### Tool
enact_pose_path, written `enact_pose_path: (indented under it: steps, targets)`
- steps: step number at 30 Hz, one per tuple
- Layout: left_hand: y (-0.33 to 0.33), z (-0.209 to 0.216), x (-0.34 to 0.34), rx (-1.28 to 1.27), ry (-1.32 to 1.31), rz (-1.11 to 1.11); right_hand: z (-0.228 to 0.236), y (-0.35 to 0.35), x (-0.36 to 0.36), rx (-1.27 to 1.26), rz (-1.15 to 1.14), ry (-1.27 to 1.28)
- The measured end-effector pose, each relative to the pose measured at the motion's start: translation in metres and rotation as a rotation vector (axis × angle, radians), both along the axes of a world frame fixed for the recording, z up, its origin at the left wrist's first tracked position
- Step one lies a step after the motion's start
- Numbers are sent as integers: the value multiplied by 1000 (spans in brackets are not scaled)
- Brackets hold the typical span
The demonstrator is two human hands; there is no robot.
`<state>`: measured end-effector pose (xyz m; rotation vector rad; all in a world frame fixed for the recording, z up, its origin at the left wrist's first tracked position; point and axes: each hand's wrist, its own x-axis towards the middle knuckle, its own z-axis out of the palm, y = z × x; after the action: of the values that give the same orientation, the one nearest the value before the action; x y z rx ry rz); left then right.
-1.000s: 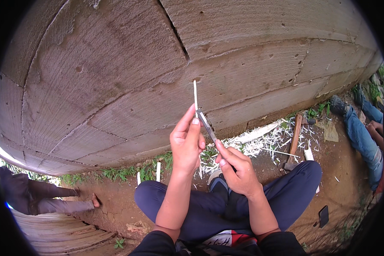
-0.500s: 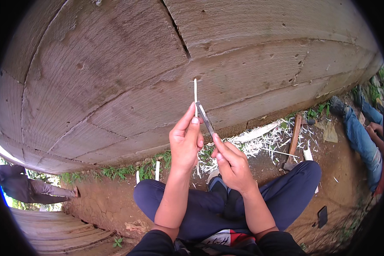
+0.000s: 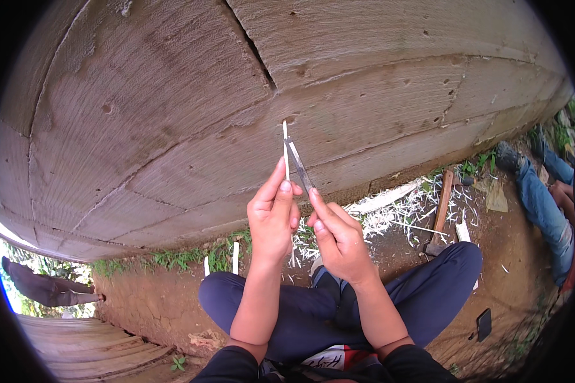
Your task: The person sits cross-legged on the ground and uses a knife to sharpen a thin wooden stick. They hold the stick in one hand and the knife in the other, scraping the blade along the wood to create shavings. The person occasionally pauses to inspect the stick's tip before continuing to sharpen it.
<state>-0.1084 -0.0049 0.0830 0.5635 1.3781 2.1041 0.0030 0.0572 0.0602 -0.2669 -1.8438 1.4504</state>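
My left hand (image 3: 271,216) is closed on a thin pale wooden strip (image 3: 285,150), which points up toward the wall between thumb and forefinger. In my right hand (image 3: 342,239) is a narrow, dark-handled knife (image 3: 299,167), slanting up and left. Its tip end meets the strip well above my left fingertips. Both hands are held over my crossed legs, in front of the wall. The lower end of the strip is hidden by my left hand.
A large grey-brown wall (image 3: 191,127) rises ahead. White shavings (image 3: 390,223) cover the ground at its foot, beside a wooden-handled hatchet (image 3: 442,210). A phone (image 3: 483,324) lies at the right. Another person's jeans-clad leg (image 3: 543,210) is at far right; someone stands (image 3: 51,285) at far left.
Both hands have shifted slightly left and up. The knife's tip has slid up along the strip, farther from my left fingertips.
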Motion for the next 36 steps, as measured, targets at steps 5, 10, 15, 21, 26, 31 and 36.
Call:
enact_pose_path:
  steps: [5,10,15,21,26,31,36]
  targets:
    - [2,-2,1,1,16,17,-4,-2,-3,34,-28,18]
    - [3,-4,1,16,-1,16,-8,-6,-11,76,-74,40]
    - [2,-1,3,-22,6,32,-8,-7,-13,105,-94,38]
    - [3,-3,2,-13,13,49,-11,-10,-17,151,-126,46]
    - [3,-5,0,-27,47,44,-18,-11,-22,196,-187,23]
    - [1,-5,-1,-26,48,42,-15,-11,-28,238,-221,-8]
    - [2,-3,-1,-62,61,62,-18,-11,-34,256,-238,2]
